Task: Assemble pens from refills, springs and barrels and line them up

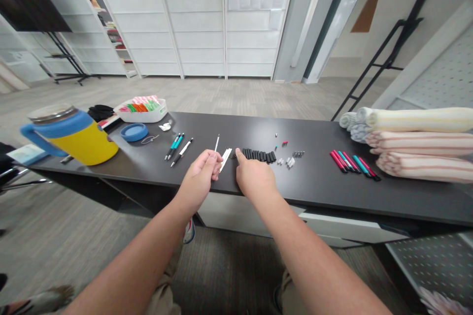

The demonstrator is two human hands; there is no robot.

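My left hand is closed in a pinch on a thin white pen refill that points up and away over the black table. My right hand reaches forward with its index finger stretched to the near end of a row of black pen grips; its other fingers are curled, and nothing shows in them. White pen barrels lie between the two hands. Further right lie small pen parts and several assembled red and teal pens. Three finished pens lie left of my left hand.
A yellow jug with a blue handle stands at the table's left end, beside a blue lid and a white tray of colourful items. Rolled towels are stacked at the right. White shelving lines the far wall.
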